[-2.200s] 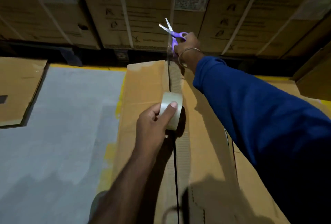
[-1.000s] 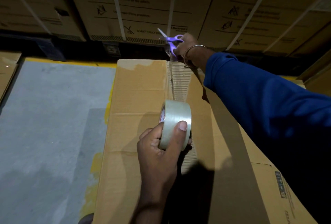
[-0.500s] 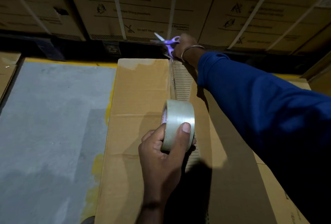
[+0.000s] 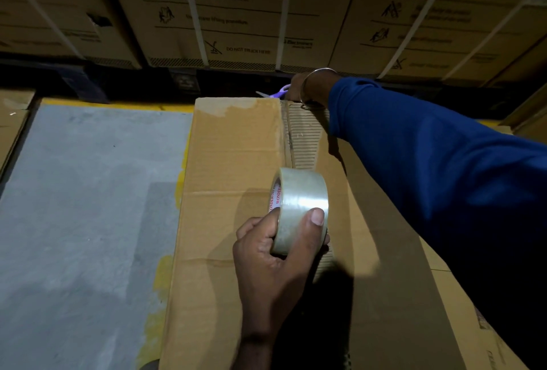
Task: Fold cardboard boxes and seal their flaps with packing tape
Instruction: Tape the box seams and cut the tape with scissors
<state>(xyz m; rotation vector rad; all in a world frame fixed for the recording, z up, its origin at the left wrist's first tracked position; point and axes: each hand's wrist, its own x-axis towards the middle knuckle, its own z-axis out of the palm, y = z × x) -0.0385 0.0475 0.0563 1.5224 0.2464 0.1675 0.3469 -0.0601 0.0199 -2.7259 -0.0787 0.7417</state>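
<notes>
Stacked cartons [image 4: 236,14] at 12 o'clock. I see the box [image 4: 231,162] flat-topped, centre seam taped. Left hand [image 4: 275,254] grips the tape roll [image 4: 300,206] mid-seam; right hand [image 4: 296,88], at 12 o'clock edge, holds purple scissors [image 4: 276,91]. Cutting remains, I judge.

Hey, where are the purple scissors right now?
In the head view, the purple scissors are in the right hand at the cardboard box's far edge, blades pointing left.
</notes>
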